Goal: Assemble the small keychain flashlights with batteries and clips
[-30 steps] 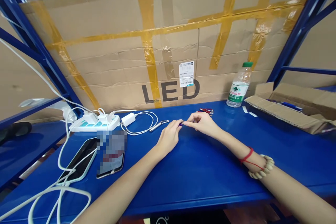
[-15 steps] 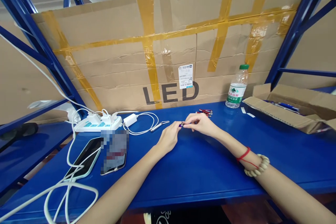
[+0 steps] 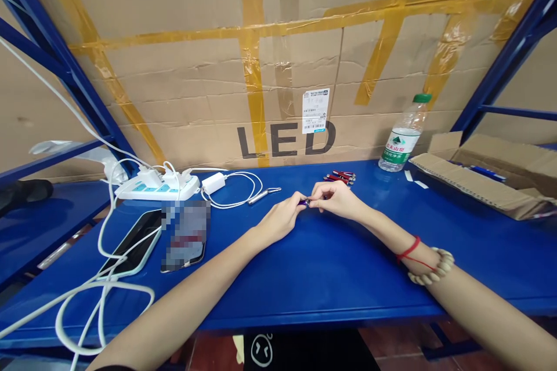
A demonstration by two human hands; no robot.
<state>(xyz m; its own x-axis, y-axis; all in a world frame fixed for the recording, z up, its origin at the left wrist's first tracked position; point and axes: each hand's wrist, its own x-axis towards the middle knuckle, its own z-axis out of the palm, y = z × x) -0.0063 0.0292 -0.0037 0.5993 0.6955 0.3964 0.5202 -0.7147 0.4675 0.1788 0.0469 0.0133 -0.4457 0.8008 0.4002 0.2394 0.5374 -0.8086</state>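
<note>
My left hand [image 3: 279,218] is closed around a small purple cylinder with a silvery end [image 3: 303,202], and most of its length is hidden by the fingers. From the other side, thumb and fingertips of my right hand [image 3: 337,200] pinch at the silvery end. Both hands are close together above the blue tabletop [image 3: 331,266]. Just behind my right hand lie several slim red pieces with metal ends [image 3: 342,176]. A slim silver cylinder with a loop [image 3: 258,197] rests left of my left hand.
A white power strip [image 3: 145,186] with plugs, an adapter [image 3: 214,183] and loose cables occupies the left side. Two phones [image 3: 133,243] lie in front of it. Toward the right stand a water bottle [image 3: 400,142] and an open carton [image 3: 472,177]. Taped cardboard [image 3: 191,98] forms the back.
The camera view has tilted down and come a little closer. Both hands stay together at the purple cylinder, with only a slight shift of the right fingers.
</note>
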